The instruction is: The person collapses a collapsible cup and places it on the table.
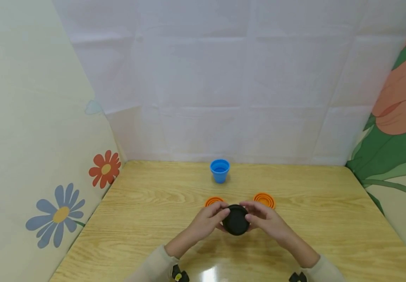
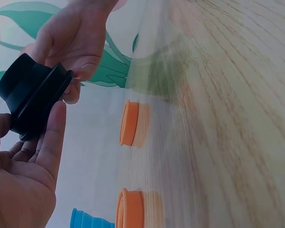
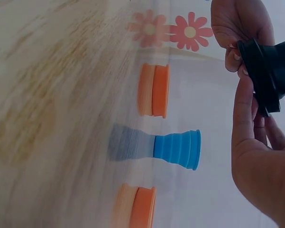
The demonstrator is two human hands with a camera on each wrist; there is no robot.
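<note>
Holding a black cup (image 1: 236, 219) between them, both hands hover just above the table (image 1: 146, 207) near its front edge. The left hand (image 1: 208, 219) pinches the rim from 9 o'clock, and the right hand (image 1: 264, 218) grips it from 3 o'clock, fingers curled round the edge. From the wrist views the black cup looks partly stretched out, a stepped wall showing behind its wide rim, so I judge the work about midway: it is neither flat nor standing tall like the blue cup (image 1: 220, 170).

That blue cup stands upright and fully opened at 12 o'clock, well beyond the hands, near the white back wall. 2 orange cups lie squashed flat on the table: the left orange cup (image 1: 212, 201) at 11 o'clock, just behind the left hand, and the right orange cup (image 1: 264, 199) at 1 o'clock, just behind the right hand. Neither touches the black cup, and nothing lies between the hands.
</note>
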